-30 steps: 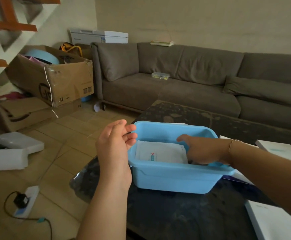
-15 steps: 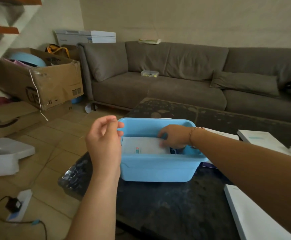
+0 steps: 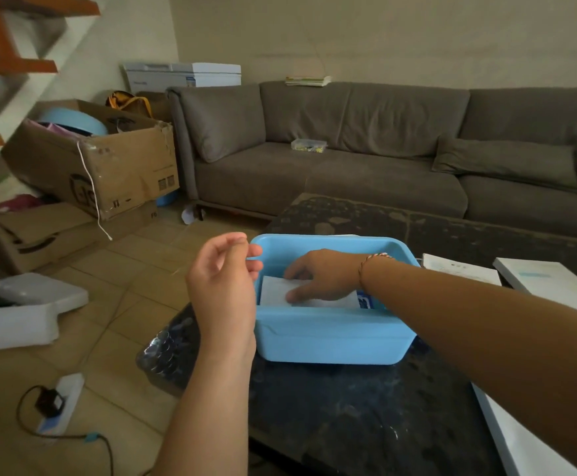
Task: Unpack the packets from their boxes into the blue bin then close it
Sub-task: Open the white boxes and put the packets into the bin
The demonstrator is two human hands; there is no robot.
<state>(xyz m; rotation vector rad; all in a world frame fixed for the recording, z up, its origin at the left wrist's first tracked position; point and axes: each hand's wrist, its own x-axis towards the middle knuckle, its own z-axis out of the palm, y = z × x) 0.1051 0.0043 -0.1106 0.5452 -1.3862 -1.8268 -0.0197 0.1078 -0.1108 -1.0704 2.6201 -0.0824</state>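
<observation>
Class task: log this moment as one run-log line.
right hand: pressing white paper packet in blue plastic bin | left hand: empty, raised | bin: open

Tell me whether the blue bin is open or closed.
Open: the blue bin has no lid on, and the right hand reaches inside onto a white packet.

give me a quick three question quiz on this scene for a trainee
1. True or false: the right hand is inside the blue bin, fingers on a white packet.
2. What does the left hand hold?
A. a packet
B. the bin lid
C. nothing
3. Fill in: the bin stands on a dark ____ in front of the grey sofa.

Key:
1. True.
2. C. It hovers beside the bin's left rim, fingers loosely curled.
3. Table. White boxes lie on it to the right of the bin.
</observation>
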